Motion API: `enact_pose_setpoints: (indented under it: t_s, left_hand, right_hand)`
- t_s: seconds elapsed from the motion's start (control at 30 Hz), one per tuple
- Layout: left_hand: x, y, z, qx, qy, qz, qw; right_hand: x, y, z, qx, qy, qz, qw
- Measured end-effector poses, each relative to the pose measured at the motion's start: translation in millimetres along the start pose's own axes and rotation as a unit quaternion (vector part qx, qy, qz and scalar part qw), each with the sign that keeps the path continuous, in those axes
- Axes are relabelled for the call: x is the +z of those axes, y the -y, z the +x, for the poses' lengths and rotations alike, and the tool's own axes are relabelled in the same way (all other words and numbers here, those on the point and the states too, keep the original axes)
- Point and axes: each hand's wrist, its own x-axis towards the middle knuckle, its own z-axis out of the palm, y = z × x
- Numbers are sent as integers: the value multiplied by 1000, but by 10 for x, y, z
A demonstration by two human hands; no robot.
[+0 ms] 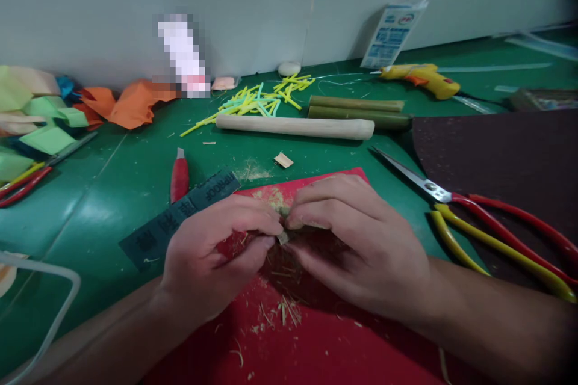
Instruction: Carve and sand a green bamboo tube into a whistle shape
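Note:
My left hand [212, 246] and my right hand [361, 234] meet over a red sheet [329, 337] strewn with shavings and dust. Between the fingertips of both is a small pale, greyish piece [283, 238], mostly hidden; what it is made of I cannot tell. Each hand pinches it with thumb and fingers. A strip of dark sandpaper [180, 219] lies beside my left hand, over the end of a red utility knife [179, 175]. Just beyond the sheet rests a small flat pale chip [283, 160].
Red-and-yellow-handled scissors [440, 190] lie at right on a dark sheet [506, 150]. Behind are a peeled pale stick [295, 127], green bamboo pieces [356, 113], yellow-green strips [253, 102] and a yellow glue gun [422, 79]. Coloured paper [135, 105] and other scissors [34, 179] sit left.

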Motion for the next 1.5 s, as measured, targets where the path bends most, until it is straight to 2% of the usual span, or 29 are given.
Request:
enact_pose_setpoints:
  t_s: [0.1, 0.33, 0.5, 0.67, 0.77, 0.83, 0.97, 1.03, 1.13, 1.27, 1.5]
  left_hand:
    - [-16, 2, -13, 2, 10, -22, 1000]
    - [-21, 55, -47, -81, 2, -96, 992]
    - [-9, 57, -24, -103, 19, -136, 985]
    - [0, 41, -15, -128, 12, -177, 976]
    - [4, 35, 3, -136, -6, -154, 979]
    - [6, 51, 25, -166, -31, -131, 977]
    - [15, 142, 60, -243, -57, -117, 961]
    - [24, 191, 61, -244, -51, -102, 963]
    - [41, 223, 44, -217, -28, -62, 974]
    - [69, 198, 35, -191, -20, -25, 981]
    - [118, 199, 80, -220, -46, -77, 971]
  right_hand:
    - [-7, 2, -2, 4, -3, 0, 1000]
    - [-25, 13, 25, -2, -16, 4, 1000]
    - [-46, 34, 36, 10, -7, 13, 1000]
    - [-41, 24, 24, -2, -2, 8, 1000]
    - [-17, 12, 14, 8, 9, 5, 1000]
    - [5, 1, 14, 26, 22, -13, 999]
    - [57, -28, 21, 88, 102, -106, 985]
    - [82, -43, 21, 117, 145, -141, 972]
    - [105, -65, 19, 123, 176, -154, 965]
    - [108, -88, 27, 107, 178, -150, 967]
    - [110, -94, 31, 95, 169, -147, 970]
